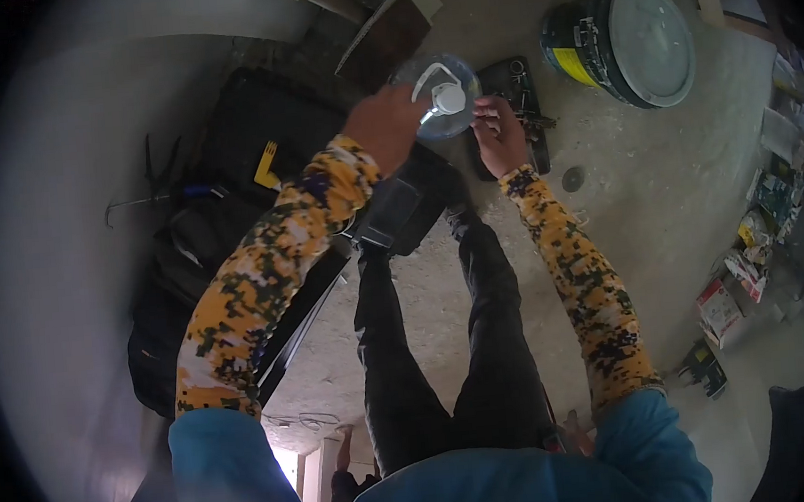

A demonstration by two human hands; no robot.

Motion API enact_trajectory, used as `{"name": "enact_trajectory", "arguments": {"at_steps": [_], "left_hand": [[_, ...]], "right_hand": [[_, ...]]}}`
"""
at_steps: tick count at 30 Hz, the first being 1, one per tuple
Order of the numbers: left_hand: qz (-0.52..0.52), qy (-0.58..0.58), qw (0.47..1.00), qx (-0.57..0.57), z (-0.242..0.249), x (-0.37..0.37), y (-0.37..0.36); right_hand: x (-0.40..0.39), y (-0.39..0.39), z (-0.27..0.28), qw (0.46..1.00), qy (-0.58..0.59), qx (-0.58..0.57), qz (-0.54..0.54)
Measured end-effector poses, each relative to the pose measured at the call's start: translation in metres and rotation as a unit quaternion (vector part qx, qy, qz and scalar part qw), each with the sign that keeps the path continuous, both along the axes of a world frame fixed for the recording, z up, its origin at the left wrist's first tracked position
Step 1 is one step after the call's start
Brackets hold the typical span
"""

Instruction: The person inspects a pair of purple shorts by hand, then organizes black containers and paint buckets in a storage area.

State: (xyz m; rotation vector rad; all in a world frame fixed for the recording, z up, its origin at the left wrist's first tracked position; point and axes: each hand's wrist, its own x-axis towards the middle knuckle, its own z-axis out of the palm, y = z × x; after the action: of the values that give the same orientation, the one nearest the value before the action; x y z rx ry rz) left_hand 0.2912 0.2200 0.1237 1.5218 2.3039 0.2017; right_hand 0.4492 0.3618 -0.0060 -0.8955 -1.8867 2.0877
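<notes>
Take the bucket (653, 42) as the mark, with left and right as the wearer has them. Just left of it on the floor (644, 204) lies the tool case (538, 151); further left, the tub (433, 130) is between the left hand (390, 127) and the right hand (501, 137), a fitting (448, 98) in or over it (I can't tell which from here). Well left of the bucket, the yellow tool (267, 167) lies beyond the left hand. Packets (752, 261) lie to the bucket's right, nearer the wearer.
</notes>
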Motion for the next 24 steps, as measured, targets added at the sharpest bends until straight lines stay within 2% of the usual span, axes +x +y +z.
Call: {"name": "enact_trajectory", "arguments": {"at_steps": [1,2,4,5,7,9,11,12,14,15,17,19,21,24], "left_hand": [[-0.068,0.085,0.993,0.037,-0.007,0.013,0.018],[-0.075,0.084,0.993,0.042,-0.022,0.022,0.031],[-0.138,0.125,0.980,-0.076,-0.051,0.031,0.055],[-0.140,0.124,0.980,-0.074,-0.056,0.031,0.061],[-0.150,0.104,0.968,-0.173,-0.053,0.029,0.075],[-0.166,0.129,0.959,-0.189,-0.059,0.024,0.075],[-0.179,0.157,0.948,-0.209,-0.064,0.021,0.074],[-0.188,0.156,0.947,-0.206,-0.066,0.018,0.081],[-0.186,0.039,0.934,-0.303,-0.065,0.012,0.093],[-0.193,0.057,0.942,-0.268,-0.047,0.013,0.097],[-0.197,0.058,0.936,-0.286,-0.042,0.013,0.101],[-0.200,0.067,0.932,-0.293,-0.024,0.017,0.092],[-0.153,0.053,0.930,-0.329,-0.019,0.018,0.094],[-0.221,0.080,0.928,-0.288,-0.033,0.011,0.082]], "right_hand": [[-0.001,0.001,-0.006,1.000,-0.012,0.011,-0.003],[0.005,-0.001,-0.012,1.000,-0.012,0.015,-0.010],[0.020,-0.003,-0.018,0.999,-0.023,0.003,-0.032],[0.034,-0.005,-0.011,0.999,-0.041,0.005,-0.025],[0.067,-0.010,-0.005,0.995,-0.085,-0.054,-0.009],[0.105,-0.020,-0.011,0.996,-0.086,-0.022,-0.011],[0.144,-0.028,-0.009,0.989,-0.144,-0.025,-0.003],[0.161,-0.029,-0.008,0.989,-0.147,-0.026,-0.012],[0.191,-0.035,-0.006,0.982,-0.190,-0.023,-0.012],[0.205,-0.038,-0.008,0.982,-0.188,-0.028,-0.015],[0.228,-0.042,-0.014,0.974,-0.212,-0.075,-0.025],[0.246,-0.057,-0.007,0.976,-0.202,-0.075,-0.039],[0.256,-0.062,-0.008,0.975,-0.201,-0.080,-0.053],[0.258,-0.056,-0.009,0.973,-0.206,-0.086,-0.061]]}}
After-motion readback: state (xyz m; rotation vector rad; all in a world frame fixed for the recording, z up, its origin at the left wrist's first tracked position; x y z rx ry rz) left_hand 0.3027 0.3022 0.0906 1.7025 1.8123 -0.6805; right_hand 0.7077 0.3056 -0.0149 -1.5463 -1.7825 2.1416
